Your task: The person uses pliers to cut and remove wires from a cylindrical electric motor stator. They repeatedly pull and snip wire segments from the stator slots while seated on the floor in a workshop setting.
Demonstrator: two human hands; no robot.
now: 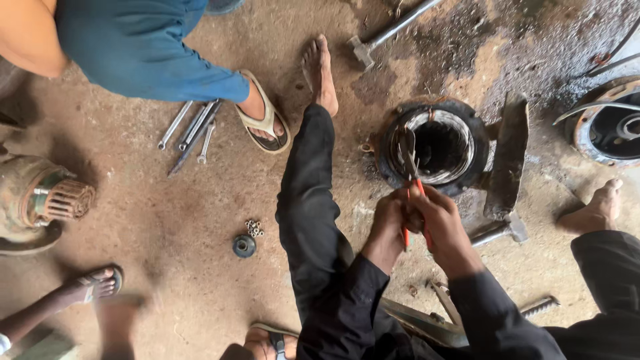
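**Orange-handled pliers held over the round housing**

Head view. Orange-handled pliers (412,190) are gripped by both hands just right of the frame's centre. The left hand (389,223) is closed around the handles from the left, and the right hand (443,227) is closed on them from the right; the two hands touch. The long axis of the pliers runs nearly up and down the frame, handles low, dark jaws pointing up. The jaws reach over the near rim of the round black housing (433,147), which lies directly above the hands in the frame, so both hands are about equally near it. What the jaws grip, if anything, cannot be made out; it may be a wire at the rim.

Counted: one pair of pliers, one open housing under the hands, and a second round housing (607,127) cut off at the right edge. Two hammers are seen, one (387,33) at the top centre and one (500,230) just right of the hands. About four spanners (190,130) lie in the upper left, well apart. One small dark disc (244,246) and a cluster of small nuts (254,228) lie left of centre.
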